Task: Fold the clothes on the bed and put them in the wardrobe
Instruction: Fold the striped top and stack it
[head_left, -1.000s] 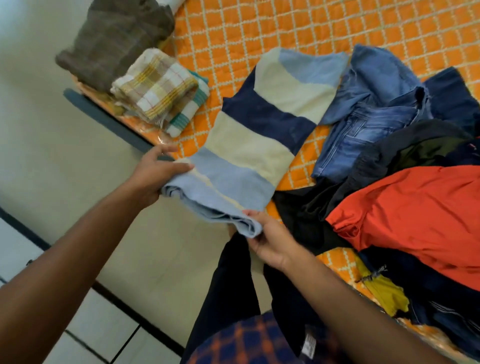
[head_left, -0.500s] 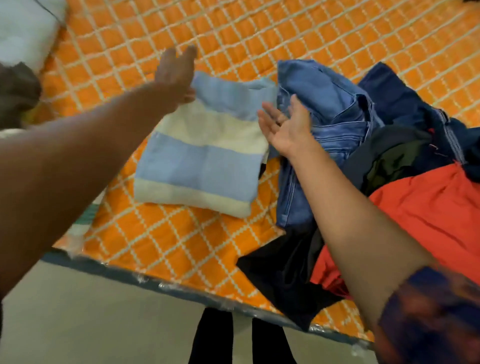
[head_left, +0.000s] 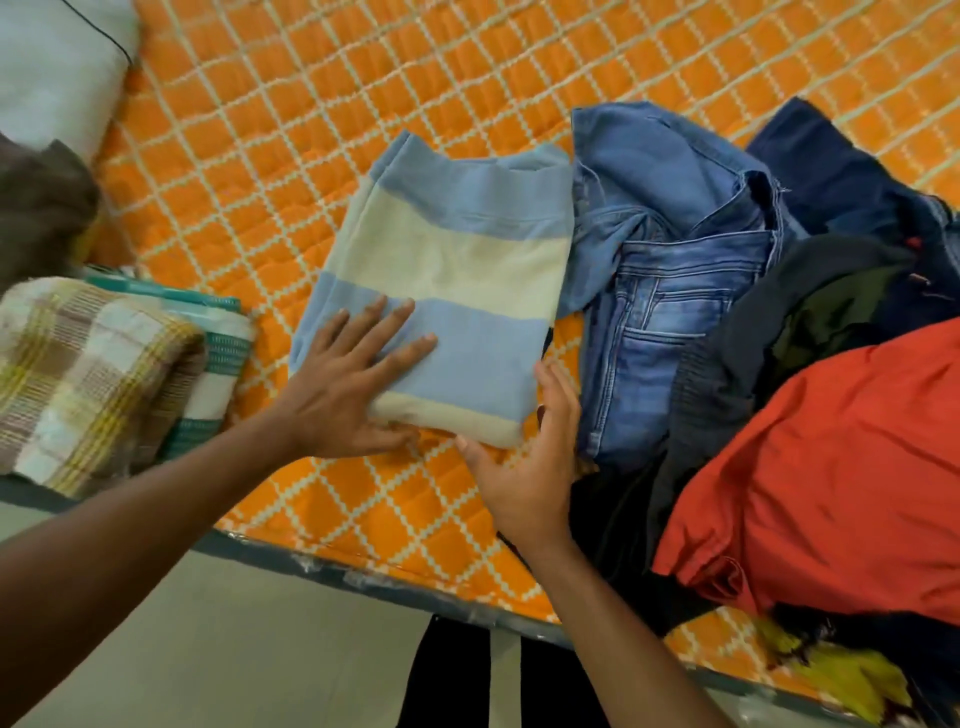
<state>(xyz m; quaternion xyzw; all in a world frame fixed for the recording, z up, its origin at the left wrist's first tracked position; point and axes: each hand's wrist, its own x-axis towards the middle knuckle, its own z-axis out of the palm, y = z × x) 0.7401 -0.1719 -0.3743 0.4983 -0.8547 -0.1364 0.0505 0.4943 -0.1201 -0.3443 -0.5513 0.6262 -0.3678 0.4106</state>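
Orange quilting covers the bed (head_left: 249, 135), which carries everything. A folded blue-and-cream striped top (head_left: 457, 270) lies flat toward the bed's near edge. The left hand (head_left: 340, 402) presses on the top's near left part, fingers straight and spread. The right hand (head_left: 524, 467) is open too, fingers straight along the near right corner (thumb by the front hem). Crumpled jeans (head_left: 665, 312) touch the top's right side. Past them is a heap with a red garment (head_left: 831, 467), cut off by the frame. Folded checked cloths (head_left: 88, 374) sit at the bed's left edge, apart from the top. Bare quilt opens beyond. Dark clothes (head_left: 727, 374) in the heap are hard to tell apart.
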